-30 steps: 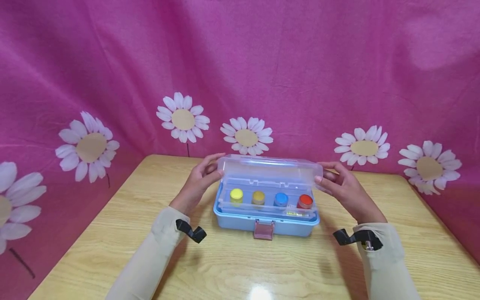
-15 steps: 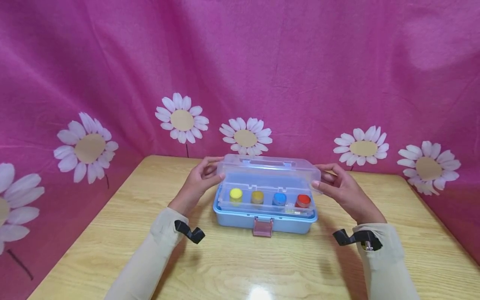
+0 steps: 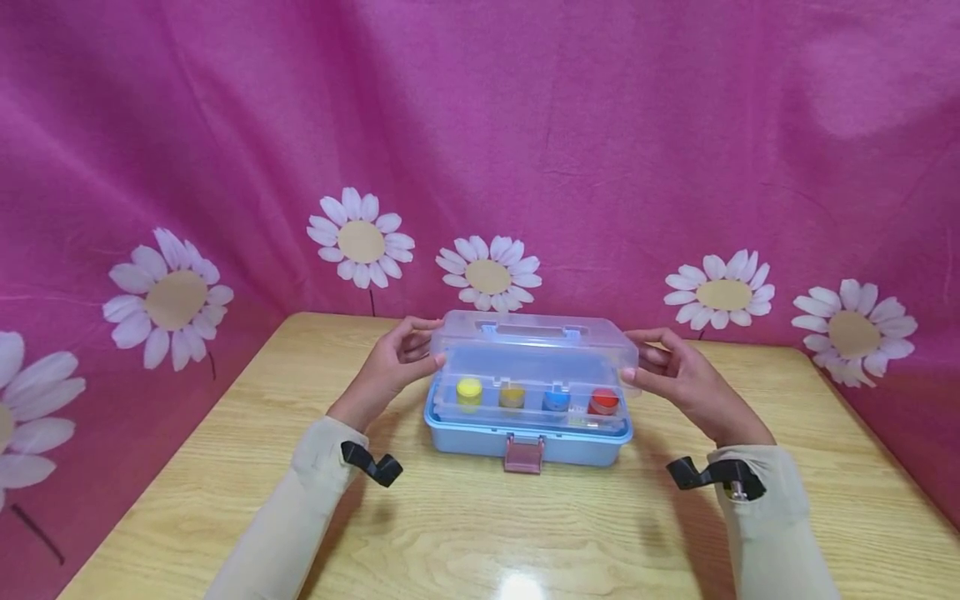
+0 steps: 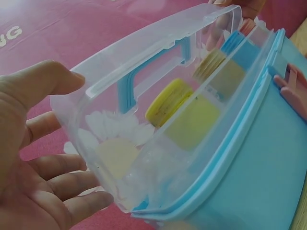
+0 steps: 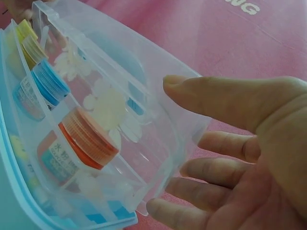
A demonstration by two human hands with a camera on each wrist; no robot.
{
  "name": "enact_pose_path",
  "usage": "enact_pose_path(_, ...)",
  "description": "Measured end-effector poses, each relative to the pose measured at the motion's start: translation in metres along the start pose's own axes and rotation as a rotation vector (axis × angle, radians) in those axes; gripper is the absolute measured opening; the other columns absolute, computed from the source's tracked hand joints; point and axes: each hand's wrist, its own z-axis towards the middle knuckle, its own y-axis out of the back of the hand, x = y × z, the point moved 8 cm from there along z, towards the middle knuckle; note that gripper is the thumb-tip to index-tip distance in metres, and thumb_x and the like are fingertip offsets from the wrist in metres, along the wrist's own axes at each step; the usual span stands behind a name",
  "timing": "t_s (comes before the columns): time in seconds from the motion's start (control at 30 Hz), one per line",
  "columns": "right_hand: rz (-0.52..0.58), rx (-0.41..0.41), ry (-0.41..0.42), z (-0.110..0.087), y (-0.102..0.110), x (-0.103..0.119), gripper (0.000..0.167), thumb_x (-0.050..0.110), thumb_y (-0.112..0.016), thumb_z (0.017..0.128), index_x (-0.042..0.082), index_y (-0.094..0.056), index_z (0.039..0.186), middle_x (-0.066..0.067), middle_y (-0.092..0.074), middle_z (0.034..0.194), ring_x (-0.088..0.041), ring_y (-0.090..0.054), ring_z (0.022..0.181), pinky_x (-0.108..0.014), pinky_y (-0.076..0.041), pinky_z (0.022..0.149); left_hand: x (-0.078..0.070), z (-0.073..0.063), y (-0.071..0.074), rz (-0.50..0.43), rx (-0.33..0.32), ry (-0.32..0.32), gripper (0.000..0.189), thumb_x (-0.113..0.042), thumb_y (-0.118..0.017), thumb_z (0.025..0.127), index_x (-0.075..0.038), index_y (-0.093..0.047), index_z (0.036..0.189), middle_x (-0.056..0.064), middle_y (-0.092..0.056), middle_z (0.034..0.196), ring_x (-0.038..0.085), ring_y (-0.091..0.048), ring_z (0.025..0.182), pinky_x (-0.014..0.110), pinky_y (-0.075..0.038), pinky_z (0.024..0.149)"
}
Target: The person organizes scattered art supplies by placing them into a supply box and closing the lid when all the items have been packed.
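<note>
A light blue storage box (image 3: pixel 468 440) stands on the table, its clear hinged lid (image 3: pixel 532 332) tilted partway over the base. My left hand (image 3: pixel 386 371) holds the lid's left end, thumb at its front edge and fingers along the outer side. At the right end, my right hand (image 3: pixel 686 383) grips the lid likewise. Inside, a clear tray holds a row of paint jars: a yellow jar (image 4: pixel 189 115), an ochre jar (image 4: pixel 218 72), a blue jar (image 5: pixel 43 91) and a red jar (image 5: pixel 74 148). A pink latch (image 3: pixel 522 456) hangs open at the front.
The box sits near the back of a wood-grain table (image 3: pixel 480 525). Behind it hangs a magenta cloth (image 3: pixel 600 142) printed with white daisies. Black straps with mounts (image 3: pixel 375 465) are on both wrists over pale sleeves.
Both hands have swung the lid forward and slightly down, so its front edge now overlaps the jars more and its handle shows on top. The box has shifted slightly left in view.
</note>
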Motion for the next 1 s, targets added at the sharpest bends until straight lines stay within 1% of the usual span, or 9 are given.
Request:
enact_pose_path(0.2,-0.003,0.028,0.000,0.0009,0.0000,-0.0005,0.058,0.021,-0.068,0.089,0.010,-0.040,0.138,-0.010,-0.057,0.134,-0.016,-0.059,0.116,-0.029,-0.051,0.090,-0.0041,-0.0012,0.0022,0.062,0.016,-0.020,0.050,-0.025,-0.073,0.085,-0.017,-0.053,0.129,0.004,-0.049,0.142,0.025,-0.049,0.128,0.038,-0.040,0.104)
enact_pose_path(0.4,-0.027,0.040,-0.016,-0.0009,-0.0005,-0.0029,0.060,0.022,-0.069,0.089,0.011,-0.039,0.140,-0.012,-0.057,0.133,-0.015,-0.059,0.116,-0.029,-0.050,0.091,-0.0059,-0.0030,0.0020,0.055,0.039,-0.030,0.051,-0.020,-0.074,0.084,-0.014,-0.053,0.130,0.004,-0.048,0.142,0.027,-0.047,0.130,0.042,-0.039,0.105)
enact_pose_path(0.53,-0.050,0.048,-0.023,-0.0032,-0.0013,-0.0052,0.060,0.022,-0.069,0.089,0.010,-0.039,0.140,-0.015,-0.056,0.132,-0.017,-0.058,0.117,-0.029,-0.050,0.090,-0.0033,-0.0057,0.0013,0.065,0.048,-0.012,0.051,-0.021,-0.075,0.083,-0.016,-0.054,0.129,0.003,-0.049,0.140,0.026,-0.047,0.130,0.041,-0.039,0.105)
enact_pose_path(0.63,-0.066,0.055,-0.030,-0.0042,-0.0020,-0.0065,0.061,0.024,-0.069,0.089,0.011,-0.039,0.140,-0.015,-0.054,0.134,-0.019,-0.057,0.118,-0.029,-0.050,0.090,-0.0002,-0.0078,0.0013,0.072,0.051,0.009,0.050,-0.024,-0.076,0.082,-0.018,-0.055,0.127,0.001,-0.049,0.140,0.025,-0.047,0.130,0.044,-0.038,0.105)
enact_pose_path(0.73,-0.068,0.060,-0.026,-0.0042,-0.0022,-0.0065,0.062,0.023,-0.069,0.089,0.011,-0.039,0.141,-0.015,-0.052,0.136,-0.021,-0.055,0.121,-0.028,-0.050,0.091,-0.0001,-0.0089,0.0013,0.074,0.053,0.015,0.050,-0.027,-0.076,0.082,-0.019,-0.055,0.126,-0.001,-0.047,0.142,0.026,-0.045,0.132,0.047,-0.038,0.105)
enact_pose_path(0.83,-0.065,0.062,-0.018,-0.0041,-0.0014,-0.0061,0.062,0.022,-0.068,0.089,0.011,-0.039,0.142,-0.014,-0.050,0.138,-0.023,-0.053,0.123,-0.028,-0.050,0.091,-0.0011,-0.0091,0.0003,0.078,0.058,0.018,0.050,-0.028,-0.076,0.082,-0.018,-0.054,0.126,-0.001,-0.047,0.143,0.025,-0.045,0.132,0.046,-0.039,0.105)
enact_pose_path(1.0,-0.074,0.068,-0.020,-0.0040,-0.0003,-0.0057,0.063,0.023,-0.068,0.089,0.011,-0.037,0.143,-0.013,-0.046,0.142,-0.027,-0.047,0.129,-0.027,-0.049,0.092,-0.0041,-0.0085,-0.0004,0.092,0.056,0.011,0.047,-0.025,-0.076,0.082,-0.018,-0.055,0.124,-0.001,-0.048,0.142,0.024,-0.046,0.131,0.041,-0.041,0.103)
